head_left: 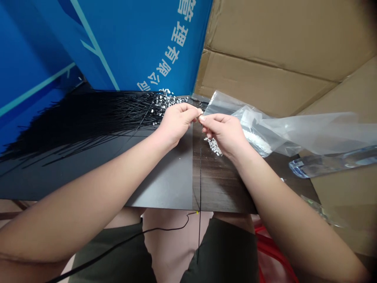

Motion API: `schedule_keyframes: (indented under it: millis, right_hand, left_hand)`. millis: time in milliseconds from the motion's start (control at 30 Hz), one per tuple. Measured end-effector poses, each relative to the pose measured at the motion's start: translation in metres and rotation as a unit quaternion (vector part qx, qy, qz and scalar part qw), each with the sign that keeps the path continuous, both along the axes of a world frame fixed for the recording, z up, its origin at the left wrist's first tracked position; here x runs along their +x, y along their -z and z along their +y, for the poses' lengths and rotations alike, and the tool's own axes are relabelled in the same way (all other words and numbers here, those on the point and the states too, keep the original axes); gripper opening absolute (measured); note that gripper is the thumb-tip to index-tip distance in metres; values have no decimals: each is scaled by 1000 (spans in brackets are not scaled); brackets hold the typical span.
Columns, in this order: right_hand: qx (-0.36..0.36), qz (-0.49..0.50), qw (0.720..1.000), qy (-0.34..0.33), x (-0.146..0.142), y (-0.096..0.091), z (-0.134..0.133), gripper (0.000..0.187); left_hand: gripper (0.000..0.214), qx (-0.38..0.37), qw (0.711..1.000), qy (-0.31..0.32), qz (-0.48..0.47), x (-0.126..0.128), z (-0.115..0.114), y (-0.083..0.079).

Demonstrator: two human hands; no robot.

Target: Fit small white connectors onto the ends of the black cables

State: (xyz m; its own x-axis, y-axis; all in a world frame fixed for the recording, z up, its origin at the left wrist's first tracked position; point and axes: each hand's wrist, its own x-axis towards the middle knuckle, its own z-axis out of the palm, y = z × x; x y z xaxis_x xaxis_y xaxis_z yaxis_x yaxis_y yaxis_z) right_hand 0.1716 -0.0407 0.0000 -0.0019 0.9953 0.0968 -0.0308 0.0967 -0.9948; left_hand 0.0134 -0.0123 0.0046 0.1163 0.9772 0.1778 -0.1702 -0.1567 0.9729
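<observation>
My left hand [178,122] and my right hand [225,131] meet fingertip to fingertip above the dark tabletop, both in a closed pinch. Below the fingers a thin black wire [200,177] runs straight down over the table's front edge; its upper end is hidden at the pinch. Whatever tiny piece sits between my right fingertips is too small to make out. Under my right hand lies a small heap of white connector housings [214,147]. Left of my left hand spreads a large bundle of black wires [97,112], with white connectors [165,100] on their ends.
Clear plastic bags [235,108], one holding white pieces [256,142], lie to the right. Further right is a clear bluish plastic packet [330,163]. A blue printed panel [132,39] and cardboard [273,43] stand behind. A black cable [132,234] with a yellow tip crosses my lap.
</observation>
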Motion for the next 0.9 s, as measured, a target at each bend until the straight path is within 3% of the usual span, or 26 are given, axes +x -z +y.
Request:
schedule_keyframes:
  millis: [133, 333, 533, 900]
  right_hand:
    - [93, -97, 990, 34, 10, 2, 3, 25]
    - [235, -223, 945, 49, 16, 4, 5, 17]
    - [246, -271, 928, 72, 15, 2, 3, 14]
    - [261, -243, 928, 104, 13, 4, 3, 11]
  left_hand:
    - [15, -28, 999, 37, 14, -6, 3, -4]
    - [24, -33, 995, 84, 34, -10, 3, -5]
    - [25, -40, 994, 93, 27, -8, 0, -5]
    - [20, -37, 994, 96, 40, -6, -3, -8]
